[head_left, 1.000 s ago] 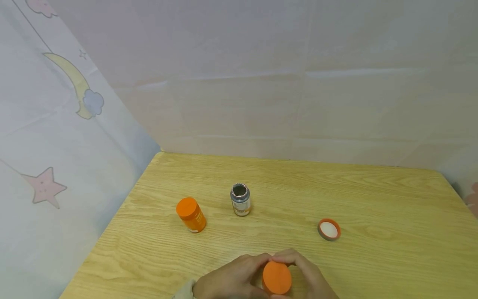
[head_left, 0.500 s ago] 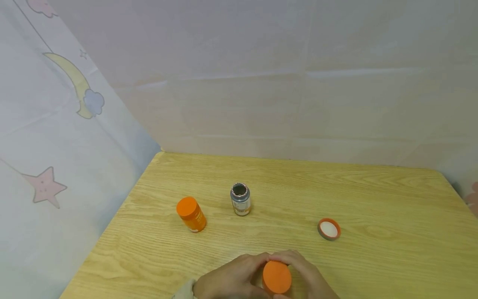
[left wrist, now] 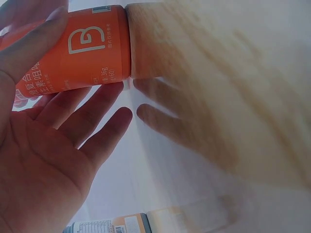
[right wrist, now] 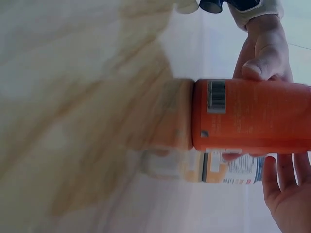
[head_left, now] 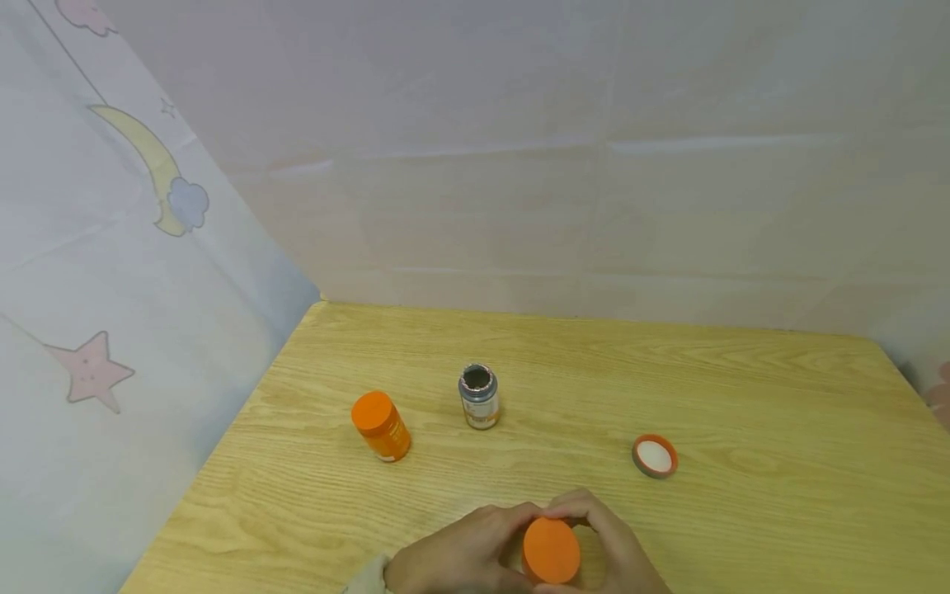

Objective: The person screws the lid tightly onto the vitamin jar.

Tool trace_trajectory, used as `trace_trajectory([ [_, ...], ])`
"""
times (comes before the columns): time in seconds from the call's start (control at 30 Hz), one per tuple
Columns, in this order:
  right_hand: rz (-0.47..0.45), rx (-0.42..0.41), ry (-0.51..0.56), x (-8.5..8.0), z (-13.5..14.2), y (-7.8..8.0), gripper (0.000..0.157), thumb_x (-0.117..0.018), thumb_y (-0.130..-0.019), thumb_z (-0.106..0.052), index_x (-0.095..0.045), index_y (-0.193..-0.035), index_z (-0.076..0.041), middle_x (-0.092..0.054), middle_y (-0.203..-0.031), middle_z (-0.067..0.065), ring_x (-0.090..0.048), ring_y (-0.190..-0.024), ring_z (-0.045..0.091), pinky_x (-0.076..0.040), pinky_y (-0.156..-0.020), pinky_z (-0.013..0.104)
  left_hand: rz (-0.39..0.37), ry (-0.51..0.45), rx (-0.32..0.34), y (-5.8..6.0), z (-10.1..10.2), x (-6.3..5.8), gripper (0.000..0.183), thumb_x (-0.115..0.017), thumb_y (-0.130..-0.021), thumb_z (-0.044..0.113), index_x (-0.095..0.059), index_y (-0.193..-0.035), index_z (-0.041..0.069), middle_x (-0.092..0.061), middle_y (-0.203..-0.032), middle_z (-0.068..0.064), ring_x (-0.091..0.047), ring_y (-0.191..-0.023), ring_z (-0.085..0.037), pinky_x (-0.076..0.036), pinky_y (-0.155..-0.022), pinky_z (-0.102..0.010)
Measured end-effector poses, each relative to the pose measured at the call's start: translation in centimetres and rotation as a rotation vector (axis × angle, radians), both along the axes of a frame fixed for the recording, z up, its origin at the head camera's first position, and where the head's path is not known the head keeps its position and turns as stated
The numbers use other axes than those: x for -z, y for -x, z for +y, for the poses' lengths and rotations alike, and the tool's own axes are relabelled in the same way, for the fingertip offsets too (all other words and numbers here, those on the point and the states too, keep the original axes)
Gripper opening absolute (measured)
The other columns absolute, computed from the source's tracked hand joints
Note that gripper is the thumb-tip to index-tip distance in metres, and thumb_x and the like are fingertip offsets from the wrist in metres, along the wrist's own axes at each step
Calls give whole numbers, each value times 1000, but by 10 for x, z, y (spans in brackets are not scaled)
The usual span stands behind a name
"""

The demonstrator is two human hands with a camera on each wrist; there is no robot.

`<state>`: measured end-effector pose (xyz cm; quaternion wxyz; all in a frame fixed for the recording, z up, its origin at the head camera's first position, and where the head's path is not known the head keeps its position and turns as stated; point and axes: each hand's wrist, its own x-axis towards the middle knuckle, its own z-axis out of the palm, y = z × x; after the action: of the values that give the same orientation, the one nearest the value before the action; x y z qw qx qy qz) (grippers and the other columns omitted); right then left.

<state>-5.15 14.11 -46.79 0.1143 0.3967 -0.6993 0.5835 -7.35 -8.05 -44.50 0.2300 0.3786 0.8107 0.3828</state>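
An orange bottle [head_left: 551, 550] stands upright on the table near its front edge, between both hands. My left hand [head_left: 460, 557] grips its body, thumb in front and fingers behind, as the left wrist view shows. From the other side my right hand [head_left: 619, 549] holds it near the top, finger and thumb around the orange cap. Printed lettering and a barcode cover the bottle's orange wall [left wrist: 92, 46]. In the right wrist view the right hand [right wrist: 294, 204] lies beside the bottle's upper end, partly cut off by the frame.
A second orange bottle [head_left: 382, 429], capped, stands at the left. Right of it is a grey-and-white bottle [head_left: 479, 404] without a lid, its mouth lined with torn foil. A loose lid [head_left: 655, 456] lies upside down at the right. A cloth backdrop [head_left: 475, 206] rises behind the table.
The right hand's fingers shift slightly around the cap. The bottle, the left hand and the other items stay in place.
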Motion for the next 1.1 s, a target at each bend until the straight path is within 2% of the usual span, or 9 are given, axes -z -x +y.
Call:
trace_trajectory([
  [0.13, 34, -43, -58, 0, 5, 3, 71, -87, -75, -13, -50, -133, 5, -61, -126, 8, -56, -114, 9, -43, -96, 18, 0, -7, 6, 1, 0, 0, 56, -71, -91, 36, -47, -140, 24, -61, -131, 15, -55, -111, 8, -47, -96, -17],
  [0.23, 70, -71, -72, 2, 8, 3, 72, -85, -77, -14, -49, -136, 6, -60, -131, 10, -55, -122, 11, -40, -103, 15, 6, -6, 1, 0, 0, 0, 56, -72, -91, 37, -48, -139, 26, -61, -130, 16, -55, -112, 8, -47, -96, -17],
  [0.33, 72, -63, -53, 2, 7, 2, 70, -85, -75, -9, -51, -134, 5, -62, -128, 10, -56, -119, 10, -39, -104, 14, 6, -8, -8, 0, 0, -1, 50, -72, -90, 37, -51, -133, 25, -63, -123, 18, -55, -105, 10, -47, -93, -15],
  [0.5, 55, -39, 1, 1, 3, 1, 70, -89, -70, -5, -53, -128, 7, -63, -119, 9, -59, -108, 11, -43, -97, 15, -28, -20, -5, 1, 1, 0, 47, -74, -90, 33, -54, -131, 24, -63, -122, 18, -55, -104, 10, -47, -93, -15],
  [0.7, -3, -11, -9, -1, 2, -1, 70, -90, -67, -3, -53, -126, 3, -63, -116, 8, -59, -105, 9, -45, -95, 16, -4, -6, -14, 0, 1, 0, 46, -73, -90, 35, -54, -130, 25, -64, -119, 19, -55, -100, 11, -47, -90, -14],
  [0.87, -4, -15, 16, 0, 1, 0, 70, -91, -65, -2, -53, -123, 4, -62, -114, 8, -59, -103, 10, -48, -91, 19, -11, -5, -3, 0, 0, 0, 46, -73, -90, 35, -54, -131, 22, -64, -120, 17, -56, -100, 10, -47, -89, -14],
  [1.0, 6, -29, -21, 2, 3, 3, 70, -90, -70, -11, -52, -127, 4, -62, -118, 6, -58, -107, 9, -48, -89, 21, -37, -18, 1, 1, 0, 0, 49, -72, -91, 35, -51, -134, 25, -63, -125, 16, -56, -105, 9, -47, -92, -16],
  [1.1, 35, -50, -66, 2, 7, 3, 71, -87, -75, -15, -51, -133, 4, -61, -127, 8, -57, -117, 9, -45, -98, 18, -41, -20, -2, 0, 0, -1, 51, -71, -91, 36, -49, -137, 28, -62, -128, 17, -55, -108, 9, -47, -95, -17],
])
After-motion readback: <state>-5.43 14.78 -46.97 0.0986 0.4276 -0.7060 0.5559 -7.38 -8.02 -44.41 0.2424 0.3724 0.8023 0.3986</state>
